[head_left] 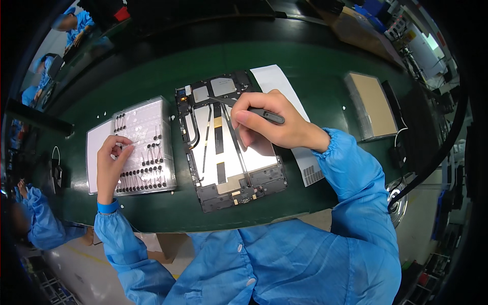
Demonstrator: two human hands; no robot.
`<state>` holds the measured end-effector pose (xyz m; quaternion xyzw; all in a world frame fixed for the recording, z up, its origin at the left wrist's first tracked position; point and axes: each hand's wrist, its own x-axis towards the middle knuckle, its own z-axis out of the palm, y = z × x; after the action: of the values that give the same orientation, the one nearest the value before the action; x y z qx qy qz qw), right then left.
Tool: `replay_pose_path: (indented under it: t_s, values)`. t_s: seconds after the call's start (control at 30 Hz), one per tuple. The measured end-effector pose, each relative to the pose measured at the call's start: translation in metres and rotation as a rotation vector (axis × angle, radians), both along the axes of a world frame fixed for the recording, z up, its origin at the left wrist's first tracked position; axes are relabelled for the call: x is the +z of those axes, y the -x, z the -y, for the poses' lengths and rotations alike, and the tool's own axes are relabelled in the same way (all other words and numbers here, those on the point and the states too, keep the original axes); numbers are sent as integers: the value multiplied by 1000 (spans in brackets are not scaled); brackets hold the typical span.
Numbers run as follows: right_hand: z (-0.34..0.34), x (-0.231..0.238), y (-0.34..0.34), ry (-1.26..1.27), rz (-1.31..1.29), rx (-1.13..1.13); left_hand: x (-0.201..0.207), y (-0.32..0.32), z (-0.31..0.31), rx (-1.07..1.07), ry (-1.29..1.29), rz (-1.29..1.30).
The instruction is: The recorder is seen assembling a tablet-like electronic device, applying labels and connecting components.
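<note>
In front of me lies an opened, tablet-like electronic device (pixel 243 152), with a black frame, silver panels and dark strips. My right hand (pixel 269 119) is closed around what looks like a slim grey craft knife (pixel 272 116). Its pointed tip is over the device's upper part. To the left, a clear plastic tray (pixel 147 114) holds rows of small black round parts with thin leads (pixel 140 180). Over the tray's left side, my left hand (pixel 113 157) pinches thumb and fingers together. Whatever may be between those fingertips is too small to make out.
A white sheet (pixel 274 81) with grey printed blocks runs under the device's right side. Farther right stands a clear box with a tan top (pixel 375 107). White scraps (pixel 98 116) dot the green table (pixel 325 76). Co-workers in blue (pixel 48 218) sit at the left.
</note>
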<state>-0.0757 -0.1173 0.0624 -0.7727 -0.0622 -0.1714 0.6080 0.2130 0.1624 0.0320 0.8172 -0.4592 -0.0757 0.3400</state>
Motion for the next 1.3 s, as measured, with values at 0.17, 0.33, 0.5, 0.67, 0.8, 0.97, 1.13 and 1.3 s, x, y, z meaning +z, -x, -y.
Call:
replay_pose_path:
  t_s: [0.17,0.33,0.5,0.67,0.8,0.97,1.13,1.3]
  values:
    - [1,-2,-1,5,-24,9,5,-2,1,-20,-48,0]
    - [3,-13,-4,69,84,-26,7,-4,-2,-30,-46,93]
    - [20,-7,0,20,49,-189,18,35,11,3,135,225]
    - [46,-8,20,-14,77,-425,38,86,34,-208,81,356]
    - [39,-28,61,157,-152,-507,28,78,20,-249,85,48]
    - [-24,-28,66,-1,-199,-404,13,142,41,-437,40,-62]
    - [-48,-3,52,-137,-51,-440,-15,160,46,-472,398,-412]
    - [6,25,-14,-283,43,-452,-26,143,67,-309,941,-725]
